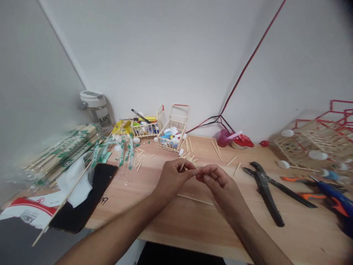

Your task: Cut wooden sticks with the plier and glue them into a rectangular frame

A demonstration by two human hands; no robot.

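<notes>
Pinches a short wooden stick (182,165) between the thumb and forefinger of the left hand (173,178), tilted and poking up past the grip, probably to leave one end free. Holds the right hand (220,182) directly opposite, fingers curled and drawn narrow, tips touching or nearly touching those of the left, perhaps to steady something tiny from both sides. Impossible to make out anything gripped in those right fingertips, or to say whether fully closed.

Has a loose pile of cut sticks (191,158) just beyond the fingers, presumably for easy reach, and a longer thin stick (195,199) lying crosswise on the wooden tabletop (138,213), partly behind the right wrist.

Shows, farther back near the wall, a miniature stick-built shopping cart (168,147) filled with small plastic pieces (166,141), beside a second little cart (145,130), both perhaps set back to free the front area. Shows to the right black-handled pliers (264,187), lying apart from the hands, likely for a quick pick-up, with a larger cart model (314,138) behind. Shows at the left packaged chopsticks (66,151) in a heap and a black phone (102,180), crossed by a long skewer (60,206), seemingly parked aside.
</notes>
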